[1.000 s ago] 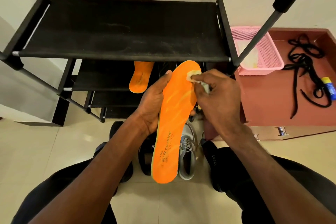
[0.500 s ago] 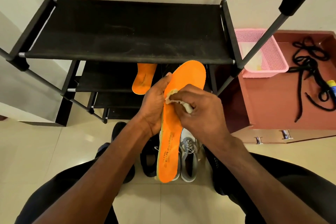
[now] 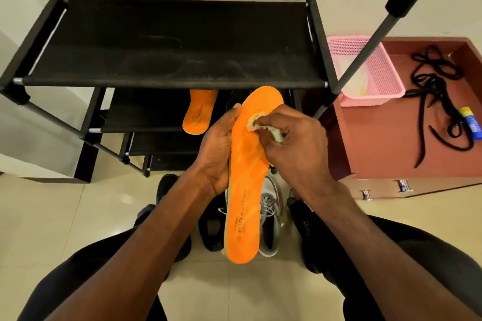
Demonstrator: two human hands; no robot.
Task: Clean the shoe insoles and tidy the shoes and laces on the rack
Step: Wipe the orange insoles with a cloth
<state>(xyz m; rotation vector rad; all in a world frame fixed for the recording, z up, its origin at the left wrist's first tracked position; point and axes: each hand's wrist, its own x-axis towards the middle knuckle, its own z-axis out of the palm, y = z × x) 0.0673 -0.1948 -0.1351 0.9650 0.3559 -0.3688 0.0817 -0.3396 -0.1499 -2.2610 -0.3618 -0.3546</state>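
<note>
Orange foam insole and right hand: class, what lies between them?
Head view: a small crumpled pale cloth, pinched by the right hand, pressed against the orange foam insole.

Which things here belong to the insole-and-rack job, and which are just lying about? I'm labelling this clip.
Job:
orange insole, gripped by left hand
wipe, pinched by right hand
second insole on a rack shelf
shoe rack
grey shoe, black shoe
black laces

Lying about:
pink basket
blue-and-yellow tube

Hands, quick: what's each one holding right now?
Left hand: gripping the orange insole along its edge.
Right hand: pinching a small cloth against the insole.
</note>
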